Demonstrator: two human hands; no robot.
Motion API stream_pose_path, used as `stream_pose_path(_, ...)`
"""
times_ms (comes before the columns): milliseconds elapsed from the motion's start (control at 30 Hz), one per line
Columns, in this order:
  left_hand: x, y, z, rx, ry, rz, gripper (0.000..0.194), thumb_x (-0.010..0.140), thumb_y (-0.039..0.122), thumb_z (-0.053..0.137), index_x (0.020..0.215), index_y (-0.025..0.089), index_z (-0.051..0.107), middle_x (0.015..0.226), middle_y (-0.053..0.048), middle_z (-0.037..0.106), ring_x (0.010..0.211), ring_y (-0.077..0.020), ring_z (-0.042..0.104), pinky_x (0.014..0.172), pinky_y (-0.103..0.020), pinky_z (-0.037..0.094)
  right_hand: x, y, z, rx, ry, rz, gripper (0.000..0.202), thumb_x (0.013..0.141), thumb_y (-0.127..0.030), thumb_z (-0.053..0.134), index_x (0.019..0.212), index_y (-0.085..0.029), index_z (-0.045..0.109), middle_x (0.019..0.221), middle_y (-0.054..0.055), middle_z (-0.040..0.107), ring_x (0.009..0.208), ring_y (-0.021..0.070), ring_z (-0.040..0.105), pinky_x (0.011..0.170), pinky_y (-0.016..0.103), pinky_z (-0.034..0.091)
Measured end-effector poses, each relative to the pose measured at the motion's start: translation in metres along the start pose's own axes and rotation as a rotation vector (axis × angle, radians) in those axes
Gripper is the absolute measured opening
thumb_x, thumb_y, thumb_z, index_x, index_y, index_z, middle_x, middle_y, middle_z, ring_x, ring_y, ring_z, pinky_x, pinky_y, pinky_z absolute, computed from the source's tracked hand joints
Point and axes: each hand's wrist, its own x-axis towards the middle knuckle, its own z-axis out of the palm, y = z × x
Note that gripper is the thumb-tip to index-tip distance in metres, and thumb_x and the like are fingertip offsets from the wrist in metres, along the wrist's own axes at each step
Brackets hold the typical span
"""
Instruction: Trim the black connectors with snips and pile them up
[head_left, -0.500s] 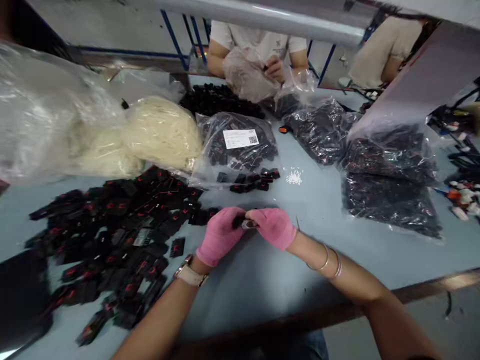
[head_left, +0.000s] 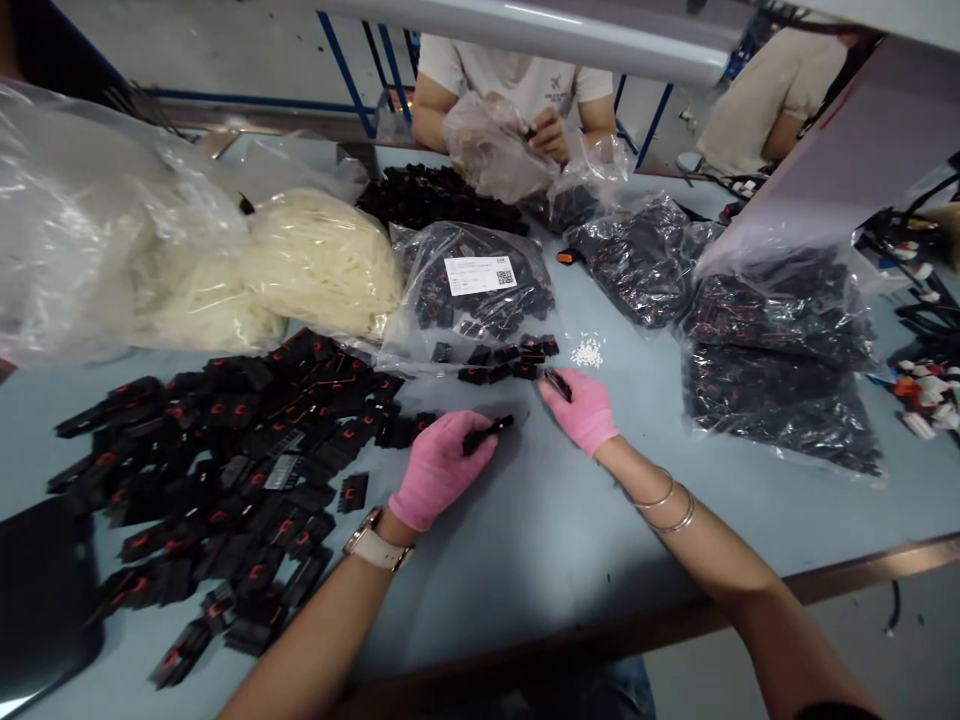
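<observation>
While the left hand (head_left: 435, 468) grips a black part (head_left: 487, 436) over the table (head_left: 630, 520), the right hand (head_left: 583, 412) clasps a small tool (head_left: 558, 384) well apart from it.

Head view: left fingers are closed round the black part, one end protruding to the right; right fingers are closed on the tool, its exact type unclear. Loose white pieces (head_left: 587, 351) lie just beyond the right hand. A short cluster of black blocks (head_left: 497, 374) sits at the near edge of a labelled clear bag (head_left: 480, 315). To the left spreads a heap of black-and-red connectors (head_left: 225, 470); to the right lie bags of dark parts (head_left: 780, 400). On the far side, a person (head_left: 517, 90) handles a small dark item (head_left: 530, 134).
</observation>
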Motion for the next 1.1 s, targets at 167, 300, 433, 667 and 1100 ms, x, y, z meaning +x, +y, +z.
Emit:
stream_pose_path(167, -0.001, -0.001, 0.001, -0.007, -0.003, -0.011, 0.006, 0.077, 0.023, 0.060, 0.082, 0.020, 0.060, 0.074, 0.000, 0.066, 0.067, -0.0149, 0.061, 0.065, -0.028, 0.051, 0.011, 0.000, -0.015, -0.241, -0.190, 0.050, 0.029, 0.084, -0.044, 0.053, 0.077, -0.020, 0.067, 0.074, 0.004, 0.064, 0.065, 0.0166, 0.055, 0.058, 0.028, 0.037)
stream_pose_path(300, -0.001, -0.001, 0.001, -0.005, -0.002, -0.014, 0.006, 0.077, 0.023, 0.060, 0.081, 0.020, 0.060, 0.074, 0.000, 0.066, 0.068, -0.0154, 0.061, 0.064, -0.028, 0.051, 0.013, -0.008, -0.019, -0.376, -0.287, 0.011, 0.019, 0.081, -0.035, 0.059, 0.076, -0.019, 0.066, 0.081, 0.006, 0.063, 0.064, 0.0159, 0.053, 0.055, 0.028, 0.032)
stream_pose_path(433, 0.000, -0.001, 0.001, 0.009, -0.012, -0.017, 0.006, 0.077, 0.024, 0.059, 0.082, 0.019, 0.060, 0.075, -0.001, 0.066, 0.069, -0.0158, 0.062, 0.065, -0.029, 0.051, 0.008, -0.014, -0.017, -0.232, -0.318, 0.004, 0.016, 0.082, -0.029, 0.056, 0.072, -0.017, 0.061, 0.069, 0.003, 0.057, 0.059, 0.0140, 0.047, 0.056, 0.027, 0.032)
stream_pose_path(667, 0.000, -0.001, 0.001, 0.016, -0.012, 0.005, 0.005, 0.078, 0.023, 0.059, 0.082, 0.019, 0.059, 0.076, -0.001, 0.066, 0.070, -0.0160, 0.062, 0.067, -0.028, 0.051, -0.012, -0.025, -0.003, 0.500, -0.427, 0.032, 0.010, 0.078, -0.025, 0.048, 0.071, -0.019, 0.051, 0.058, -0.005, 0.045, 0.053, 0.0092, 0.043, 0.054, 0.022, 0.035)
stream_pose_path(1100, 0.001, -0.001, 0.002, 0.047, -0.012, 0.020, 0.006, 0.078, 0.025, 0.058, 0.081, 0.020, 0.058, 0.073, 0.000, 0.064, 0.067, -0.0154, 0.060, 0.063, -0.028, 0.049, -0.008, -0.026, 0.007, 0.390, -0.429, -0.127, 0.011, 0.079, -0.022, 0.052, 0.074, -0.016, 0.061, 0.072, -0.001, 0.058, 0.071, 0.0123, 0.051, 0.069, 0.025, 0.040)
